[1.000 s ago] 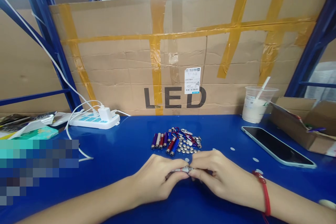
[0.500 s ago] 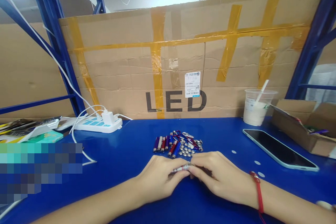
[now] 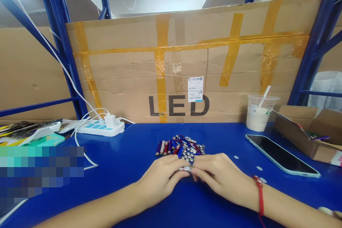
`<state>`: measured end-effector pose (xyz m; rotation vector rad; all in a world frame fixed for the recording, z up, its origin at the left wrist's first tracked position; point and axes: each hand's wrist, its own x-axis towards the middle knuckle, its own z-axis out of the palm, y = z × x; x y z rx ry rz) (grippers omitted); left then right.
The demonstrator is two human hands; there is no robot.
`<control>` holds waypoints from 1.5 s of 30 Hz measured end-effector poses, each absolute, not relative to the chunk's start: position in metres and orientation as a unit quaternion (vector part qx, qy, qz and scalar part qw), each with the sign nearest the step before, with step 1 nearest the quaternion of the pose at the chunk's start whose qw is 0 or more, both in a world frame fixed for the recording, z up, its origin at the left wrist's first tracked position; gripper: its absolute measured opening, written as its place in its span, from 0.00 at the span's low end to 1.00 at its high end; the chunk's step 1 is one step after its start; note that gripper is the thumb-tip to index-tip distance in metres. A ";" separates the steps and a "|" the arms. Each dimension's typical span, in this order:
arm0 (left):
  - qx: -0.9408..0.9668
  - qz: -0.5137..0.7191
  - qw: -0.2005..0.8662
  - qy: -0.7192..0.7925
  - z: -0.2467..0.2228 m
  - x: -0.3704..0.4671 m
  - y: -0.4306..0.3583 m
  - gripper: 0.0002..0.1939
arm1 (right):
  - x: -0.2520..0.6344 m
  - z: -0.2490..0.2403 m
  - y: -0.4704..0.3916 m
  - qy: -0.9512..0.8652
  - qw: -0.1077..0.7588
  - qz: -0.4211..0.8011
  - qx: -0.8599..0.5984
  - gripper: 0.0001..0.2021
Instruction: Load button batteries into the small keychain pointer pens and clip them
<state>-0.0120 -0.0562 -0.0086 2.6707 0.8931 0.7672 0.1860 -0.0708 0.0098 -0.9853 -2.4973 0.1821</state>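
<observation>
My left hand (image 3: pixel 159 178) pinches a small silver flashlight (image 3: pixel 185 168), a slim tube with printing on its side. At the tube's right end my right hand (image 3: pixel 223 174) is closed, thumb and fingers together; its fingertips hide that end, and anything else in them cannot be made out. Just beyond my hands lies a row of coloured metal tubes (image 3: pixel 165 148) in red, blue, purple and silver. Beside them are several silver button cells (image 3: pixel 188 154) and some metal clips with cords (image 3: pixel 190 139).
A phone (image 3: pixel 281 155) lies to the right, near a drink cup (image 3: pixel 260 114) with a straw and an open cardboard box (image 3: pixel 301 131). At the left stand a power strip (image 3: pixel 97 127) and plastic packets (image 3: pixel 40 133). A cardboard sheet (image 3: pixel 125 78) closes off the back.
The view has tilted up slightly. Both hands keep their grip at the flashlight, which now lies more level and shows less of its length between the fingers.
</observation>
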 end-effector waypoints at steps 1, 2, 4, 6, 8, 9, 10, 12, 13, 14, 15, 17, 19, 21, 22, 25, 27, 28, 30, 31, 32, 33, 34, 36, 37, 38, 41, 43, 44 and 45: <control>0.910 0.261 0.102 0.307 -0.009 -0.012 -0.056 0.14 | 0.186 0.009 -0.070 -0.906 0.223 0.060 -0.356 0.19; 0.910 0.260 0.097 0.309 -0.010 -0.012 -0.055 0.14 | 0.186 0.009 -0.070 -0.906 0.223 0.055 -0.356 0.19; 0.910 0.264 0.097 0.306 -0.011 -0.012 -0.054 0.14 | 0.186 0.008 -0.069 -0.905 0.224 0.048 -0.357 0.19; 0.908 0.273 0.095 0.302 -0.012 -0.012 -0.054 0.13 | 0.186 0.007 -0.068 -0.904 0.228 0.045 -0.360 0.19; 0.907 0.281 0.087 0.301 -0.013 -0.012 -0.053 0.13 | 0.186 0.006 -0.068 -0.902 0.231 0.044 -0.363 0.20; 0.907 0.284 0.082 0.301 -0.013 -0.012 -0.053 0.13 | 0.186 0.006 -0.068 -0.901 0.232 0.044 -0.364 0.21; 0.906 0.287 0.078 0.302 -0.014 -0.013 -0.053 0.13 | 0.185 0.005 -0.068 -0.900 0.232 0.046 -0.366 0.21; 0.905 0.291 0.071 0.303 -0.014 -0.013 -0.052 0.14 | 0.185 0.005 -0.068 -0.899 0.232 0.052 -0.369 0.22; 0.905 0.291 0.070 0.303 -0.014 -0.014 -0.052 0.14 | 0.185 0.005 -0.069 -0.898 0.231 0.057 -0.371 0.22; 0.906 0.290 0.069 0.302 -0.014 -0.014 -0.052 0.15 | 0.185 0.005 -0.069 -0.896 0.229 0.061 -0.375 0.22; 0.907 0.287 0.068 0.300 -0.014 -0.014 -0.052 0.15 | 0.184 0.006 -0.070 -0.895 0.228 0.064 -0.378 0.22; 0.910 0.281 0.068 0.299 -0.013 -0.014 -0.053 0.15 | 0.184 0.006 -0.072 -0.893 0.226 0.071 -0.384 0.22; 0.910 0.279 0.068 0.298 -0.012 -0.014 -0.054 0.14 | 0.183 0.008 -0.074 -0.891 0.223 0.079 -0.388 0.22; 0.909 0.281 0.068 0.299 -0.011 -0.013 -0.055 0.14 | 0.182 0.009 -0.074 -0.889 0.223 0.088 -0.391 0.22; 0.909 0.281 0.068 0.302 -0.011 -0.013 -0.055 0.14 | 0.182 0.009 -0.075 -0.888 0.224 0.091 -0.392 0.22; 0.909 0.277 0.065 0.305 -0.010 -0.012 -0.056 0.13 | 0.182 0.009 -0.074 -0.884 0.232 0.095 -0.396 0.21; 0.911 0.274 0.060 0.302 -0.009 -0.012 -0.056 0.12 | 0.182 0.008 -0.074 -0.883 0.234 0.094 -0.397 0.21; 0.912 0.272 0.058 0.301 -0.009 -0.012 -0.056 0.12 | 0.182 0.008 -0.074 -0.883 0.233 0.093 -0.396 0.21; 0.914 0.270 0.056 0.299 -0.009 -0.011 -0.057 0.12 | 0.182 0.007 -0.074 -0.885 0.228 0.091 -0.397 0.22; 0.914 0.269 0.056 0.298 -0.008 -0.011 -0.057 0.12 | 0.182 0.007 -0.074 -0.885 0.226 0.089 -0.397 0.23; 0.914 0.269 0.056 0.297 -0.008 -0.011 -0.058 0.12 | 0.182 0.007 -0.074 -0.885 0.224 0.087 -0.399 0.23; 0.914 0.269 0.056 0.298 -0.008 -0.011 -0.058 0.12 | 0.182 0.007 -0.074 -0.885 0.223 0.085 -0.400 0.23; 0.914 0.269 0.054 0.299 -0.008 -0.011 -0.058 0.11 | 0.182 0.007 -0.074 -0.885 0.222 0.082 -0.402 0.23; 0.914 0.268 0.049 0.300 -0.008 -0.011 -0.058 0.11 | 0.182 0.007 -0.074 -0.885 0.220 0.078 -0.403 0.24; 0.914 0.267 0.047 0.301 -0.008 -0.011 -0.058 0.11 | 0.182 0.006 -0.074 -0.885 0.220 0.077 -0.403 0.24; 0.915 0.267 0.045 0.300 -0.008 -0.011 -0.058 0.11 | 0.182 0.006 -0.075 -0.885 0.220 0.077 -0.402 0.24; 0.914 0.266 0.047 0.302 -0.008 -0.011 -0.058 0.11 | 0.182 0.005 -0.075 -0.885 0.223 0.078 -0.401 0.23; 0.914 0.266 0.050 0.303 -0.007 -0.011 -0.058 0.11 | 0.182 0.006 -0.076 -0.884 0.224 0.083 -0.402 0.23; 0.914 0.266 0.051 0.303 -0.007 -0.011 -0.059 0.11 | 0.181 0.007 -0.076 -0.883 0.225 0.086 -0.403 0.23; 0.914 0.265 0.052 0.302 -0.007 -0.011 -0.059 0.12 | 0.181 0.007 -0.076 -0.881 0.226 0.089 -0.406 0.23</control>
